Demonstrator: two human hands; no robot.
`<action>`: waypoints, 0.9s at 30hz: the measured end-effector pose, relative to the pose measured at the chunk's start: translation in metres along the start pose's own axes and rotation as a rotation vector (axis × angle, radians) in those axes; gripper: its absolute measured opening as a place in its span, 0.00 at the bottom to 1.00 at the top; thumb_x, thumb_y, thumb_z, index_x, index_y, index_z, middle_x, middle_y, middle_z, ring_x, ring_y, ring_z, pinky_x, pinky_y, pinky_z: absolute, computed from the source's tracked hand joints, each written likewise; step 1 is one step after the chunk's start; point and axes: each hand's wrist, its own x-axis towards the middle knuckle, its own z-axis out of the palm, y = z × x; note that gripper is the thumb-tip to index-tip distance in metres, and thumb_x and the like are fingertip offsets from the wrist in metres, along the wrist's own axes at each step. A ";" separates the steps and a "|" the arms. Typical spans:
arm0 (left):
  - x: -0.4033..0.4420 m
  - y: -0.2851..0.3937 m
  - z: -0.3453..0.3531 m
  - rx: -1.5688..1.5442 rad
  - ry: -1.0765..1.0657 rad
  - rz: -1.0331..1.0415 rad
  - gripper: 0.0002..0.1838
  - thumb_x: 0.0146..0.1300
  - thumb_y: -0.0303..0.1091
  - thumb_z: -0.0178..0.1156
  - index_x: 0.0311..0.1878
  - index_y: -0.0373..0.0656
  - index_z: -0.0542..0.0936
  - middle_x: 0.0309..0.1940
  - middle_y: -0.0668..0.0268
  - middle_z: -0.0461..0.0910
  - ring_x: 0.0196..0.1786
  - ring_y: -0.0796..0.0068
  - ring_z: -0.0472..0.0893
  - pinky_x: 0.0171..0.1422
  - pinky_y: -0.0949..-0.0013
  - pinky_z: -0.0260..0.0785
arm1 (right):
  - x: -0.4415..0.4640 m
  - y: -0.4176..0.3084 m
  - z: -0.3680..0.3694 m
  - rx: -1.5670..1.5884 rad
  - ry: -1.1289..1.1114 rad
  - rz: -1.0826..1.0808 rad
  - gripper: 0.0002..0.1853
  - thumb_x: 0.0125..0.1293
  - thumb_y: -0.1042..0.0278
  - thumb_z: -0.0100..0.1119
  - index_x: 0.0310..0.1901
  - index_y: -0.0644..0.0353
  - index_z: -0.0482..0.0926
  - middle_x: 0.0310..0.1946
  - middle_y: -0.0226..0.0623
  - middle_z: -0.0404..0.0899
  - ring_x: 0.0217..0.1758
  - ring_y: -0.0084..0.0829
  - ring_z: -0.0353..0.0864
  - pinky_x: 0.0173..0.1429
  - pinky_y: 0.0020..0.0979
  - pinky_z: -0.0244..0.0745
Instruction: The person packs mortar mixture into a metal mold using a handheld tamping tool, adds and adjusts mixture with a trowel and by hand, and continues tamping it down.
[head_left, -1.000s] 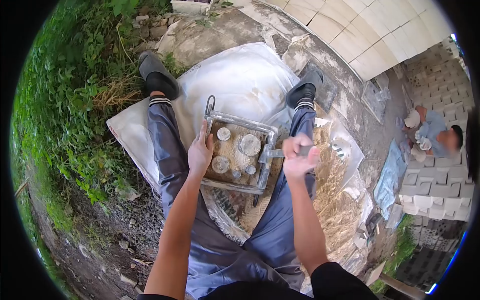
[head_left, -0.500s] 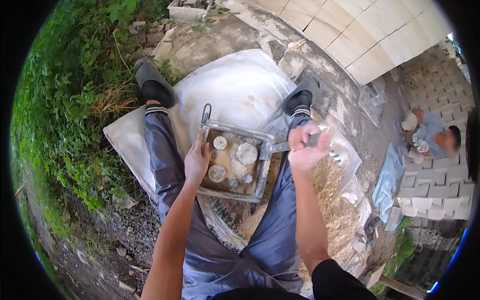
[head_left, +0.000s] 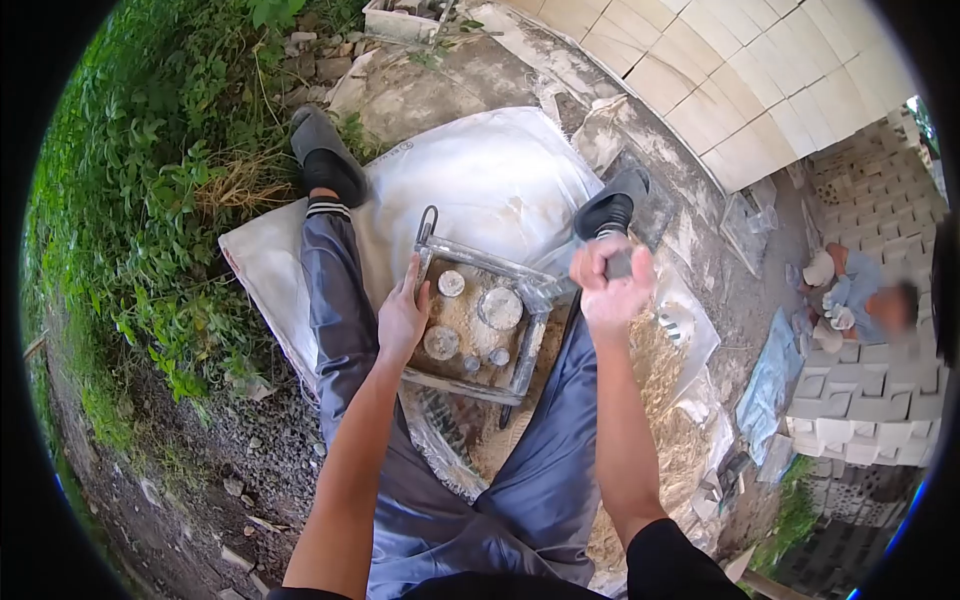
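A square metal mold (head_left: 455, 388) with a looped rod at one corner lies between my legs. Packed sandy powder fills it, and several round grey discs, large and small, show in the powder. My left hand (head_left: 402, 322) grips the mold's left side, its fingers along the rim. In my closed right hand (head_left: 614, 285) is a hammer (head_left: 545, 291), smeared by motion. The hammer's head is over the mold's upper right corner; blur hides whether it touches the metal.
A white sack (head_left: 480, 165) is spread beneath the mold. Loose sandy powder (head_left: 640, 440) lies right of my leg. Plants (head_left: 140, 220) grow at left. Stacked pale blocks (head_left: 870, 385) and a seated person (head_left: 865, 295) are at right, near a blue sheet (head_left: 770, 385).
The view has shifted slightly, moving the scene a little to the right. The hammer, sharper before, is now blurred at the mold's corner. Both hands keep their holds.
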 end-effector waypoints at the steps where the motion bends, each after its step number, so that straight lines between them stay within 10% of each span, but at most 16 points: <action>1: 0.001 -0.001 0.000 -0.037 0.044 0.044 0.27 0.68 0.42 0.49 0.69 0.55 0.59 0.40 0.52 0.79 0.39 0.48 0.79 0.42 0.54 0.72 | 0.003 0.014 0.001 -0.026 0.126 0.001 0.31 0.66 0.39 0.44 0.18 0.61 0.66 0.10 0.28 0.56 0.13 0.22 0.53 0.20 0.26 0.48; 10: 0.003 -0.001 -0.007 -0.106 -0.005 -0.023 0.24 0.69 0.42 0.48 0.67 0.51 0.63 0.41 0.51 0.78 0.42 0.46 0.78 0.45 0.52 0.70 | -0.010 0.035 0.006 0.073 0.162 -0.160 0.36 0.65 0.30 0.34 0.14 0.57 0.61 0.10 0.27 0.55 0.13 0.23 0.53 0.20 0.27 0.44; 15: 0.006 -0.005 -0.004 -0.256 -0.039 -0.138 0.20 0.72 0.46 0.41 0.36 0.35 0.70 0.31 0.45 0.74 0.38 0.40 0.73 0.41 0.49 0.63 | 0.012 0.050 0.011 -0.076 0.099 0.068 0.36 0.63 0.29 0.35 0.13 0.55 0.58 0.09 0.27 0.53 0.13 0.23 0.51 0.20 0.28 0.43; 23: 0.005 -0.002 -0.011 -0.411 -0.128 -0.200 0.21 0.72 0.44 0.40 0.35 0.34 0.69 0.29 0.42 0.73 0.38 0.37 0.72 0.41 0.48 0.62 | 0.033 0.065 0.018 -0.028 0.038 0.252 0.38 0.56 0.21 0.36 0.11 0.54 0.56 0.07 0.27 0.51 0.12 0.26 0.49 0.20 0.29 0.42; 27: 0.012 -0.010 -0.007 -0.428 -0.114 -0.190 0.22 0.73 0.45 0.39 0.34 0.33 0.69 0.27 0.43 0.71 0.37 0.38 0.71 0.40 0.51 0.62 | 0.027 0.061 0.031 0.106 -0.019 0.016 0.38 0.61 0.25 0.33 0.12 0.54 0.54 0.09 0.25 0.50 0.13 0.22 0.47 0.20 0.28 0.38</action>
